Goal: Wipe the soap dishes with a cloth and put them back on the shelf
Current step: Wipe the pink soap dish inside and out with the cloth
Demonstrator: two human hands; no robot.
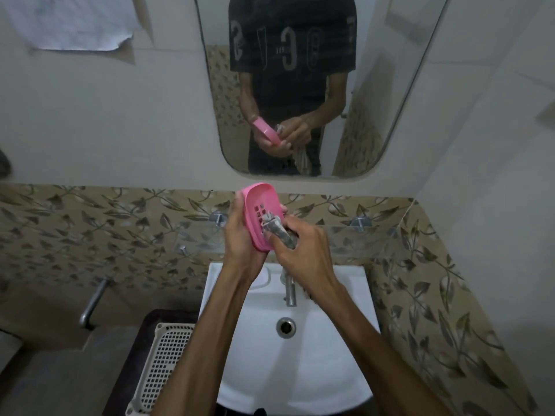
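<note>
A pink soap dish [260, 205] with drain slots is tilted up on its edge above the sink, its hollow side facing me. My left hand [240, 235] grips it from the left and underneath. My right hand [303, 244] holds a bunched grey cloth [277, 229] and presses it into the lower part of the dish. A glass shelf [360, 238] on metal brackets runs along the leaf-patterned tiles just behind my hands.
A white washbasin [330, 340] with a metal tap [289, 291] and drain sits below my arms. A perforated white basket [162, 364] stands at the lower left. A mirror [390, 85] on the wall reflects a person holding the dish. A wall tap [93, 301] projects at left.
</note>
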